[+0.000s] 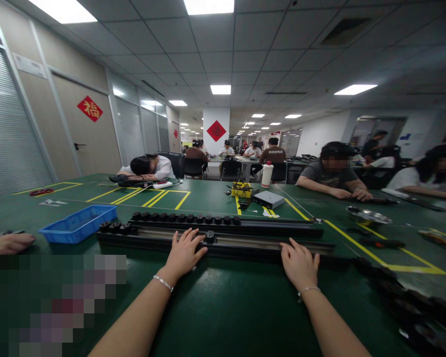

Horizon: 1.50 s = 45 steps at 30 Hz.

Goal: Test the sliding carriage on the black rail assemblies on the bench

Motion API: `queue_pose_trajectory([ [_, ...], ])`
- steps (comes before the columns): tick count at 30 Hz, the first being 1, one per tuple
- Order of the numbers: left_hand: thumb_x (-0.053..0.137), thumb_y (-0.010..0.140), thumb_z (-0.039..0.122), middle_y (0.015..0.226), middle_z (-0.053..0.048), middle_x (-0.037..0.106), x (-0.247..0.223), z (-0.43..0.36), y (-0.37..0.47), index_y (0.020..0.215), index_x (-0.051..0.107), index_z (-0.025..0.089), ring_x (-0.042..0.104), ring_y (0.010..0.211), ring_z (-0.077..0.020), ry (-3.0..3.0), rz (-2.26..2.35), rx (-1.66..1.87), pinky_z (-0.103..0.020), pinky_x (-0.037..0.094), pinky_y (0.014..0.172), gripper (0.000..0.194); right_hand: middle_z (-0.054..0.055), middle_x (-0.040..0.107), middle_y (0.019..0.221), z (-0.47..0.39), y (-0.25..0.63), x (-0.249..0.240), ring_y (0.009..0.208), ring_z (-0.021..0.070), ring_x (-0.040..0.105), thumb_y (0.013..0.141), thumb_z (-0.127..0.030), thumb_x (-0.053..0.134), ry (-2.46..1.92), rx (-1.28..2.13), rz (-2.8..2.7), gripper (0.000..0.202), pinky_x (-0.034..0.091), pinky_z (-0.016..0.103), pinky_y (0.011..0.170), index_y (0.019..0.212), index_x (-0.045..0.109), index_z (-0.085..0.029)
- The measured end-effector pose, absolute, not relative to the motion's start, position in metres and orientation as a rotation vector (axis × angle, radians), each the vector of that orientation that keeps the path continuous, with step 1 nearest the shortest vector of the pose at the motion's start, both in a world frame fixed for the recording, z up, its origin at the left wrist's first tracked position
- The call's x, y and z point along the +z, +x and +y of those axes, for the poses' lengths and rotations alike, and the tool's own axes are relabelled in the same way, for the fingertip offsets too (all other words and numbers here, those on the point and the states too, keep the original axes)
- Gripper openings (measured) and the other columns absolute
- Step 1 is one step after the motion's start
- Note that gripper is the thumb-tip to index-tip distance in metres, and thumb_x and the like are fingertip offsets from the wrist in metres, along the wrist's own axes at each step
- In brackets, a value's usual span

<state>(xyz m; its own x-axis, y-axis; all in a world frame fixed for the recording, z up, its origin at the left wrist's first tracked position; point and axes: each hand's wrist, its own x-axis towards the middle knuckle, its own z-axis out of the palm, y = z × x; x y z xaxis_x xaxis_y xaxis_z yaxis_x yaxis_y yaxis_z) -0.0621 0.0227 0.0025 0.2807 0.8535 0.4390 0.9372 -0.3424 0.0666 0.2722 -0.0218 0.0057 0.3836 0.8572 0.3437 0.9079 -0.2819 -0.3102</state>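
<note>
A long black rail [245,252] with a pale groove along its top lies crosswise in front of me. My left hand [184,253] rests on it with the fingers spread, just left of a small black round part [210,237] that sits in the groove. Farther right, my right hand [301,265] lies over the same rail, its fingers apart and holding nothing. Behind it runs a second black rail [278,228], topped at its left by a row of several similar black parts [189,218]. A few more black parts [114,227] stand at the near rail's left end.
A blue tray [78,230] stands left of the rails. Another person's hand [11,245] rests at the left edge. A metal bowl [369,216] and a heap of black parts [412,302] are on the right. Beyond are a grey box [268,199], white bottle [267,176] and seated people.
</note>
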Motion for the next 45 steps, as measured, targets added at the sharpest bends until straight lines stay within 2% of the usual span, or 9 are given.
queue_pose_trajectory([
  [13, 0.045, 0.086, 0.048, 0.14, -0.002, 0.043, 0.0015, 0.0213, -0.0586, 0.128, 0.047, 0.038, 0.029, 0.132, -0.0265, -2.413, -1.578, -0.549, -0.058, 0.012, 0.107, 0.043, 0.002, 0.046, 0.137, -0.0208, 0.2734, 0.0054, 0.125, 0.0255, 0.036, 0.087, -0.04, 0.021, -2.205, -0.126, -1.533, 0.051, 0.011, 0.059, 0.105, 0.113, 0.064, -0.03],
  [20, 0.046, 0.085, 0.047, 0.141, -0.003, 0.041, 0.0019, 0.0211, -0.0581, 0.128, 0.046, 0.037, 0.03, 0.132, -0.0268, -2.418, -1.596, -0.525, -0.056, 0.012, 0.107, 0.044, 0.0, 0.046, 0.137, -0.0198, 0.2733, 0.0029, 0.124, 0.024, 0.037, 0.087, -0.038, 0.022, -2.194, -0.163, -1.509, 0.048, 0.013, 0.058, 0.105, 0.111, 0.064, -0.031],
  [37, 0.049, 0.083, 0.043, 0.141, -0.002, 0.041, 0.0047, 0.0172, -0.0544, 0.128, 0.045, 0.036, 0.032, 0.131, -0.025, -2.464, -1.563, -0.531, -0.052, 0.017, 0.107, 0.046, 0.001, 0.043, 0.139, -0.0182, 0.2674, 0.0021, 0.127, 0.0228, 0.033, 0.088, -0.041, 0.02, -2.177, -0.077, -1.588, 0.049, 0.005, 0.063, 0.104, 0.116, 0.06, -0.032],
  [45, 0.051, 0.082, 0.04, 0.141, -0.002, 0.042, 0.0014, 0.0191, -0.0538, 0.127, 0.046, 0.035, 0.033, 0.13, -0.0257, -2.47, -1.523, -0.549, -0.052, 0.017, 0.107, 0.046, 0.002, 0.044, 0.138, -0.0216, 0.2644, 0.0054, 0.127, 0.0229, 0.033, 0.088, -0.041, 0.018, -2.168, -0.103, -1.582, 0.051, 0.007, 0.063, 0.104, 0.115, 0.061, -0.031],
])
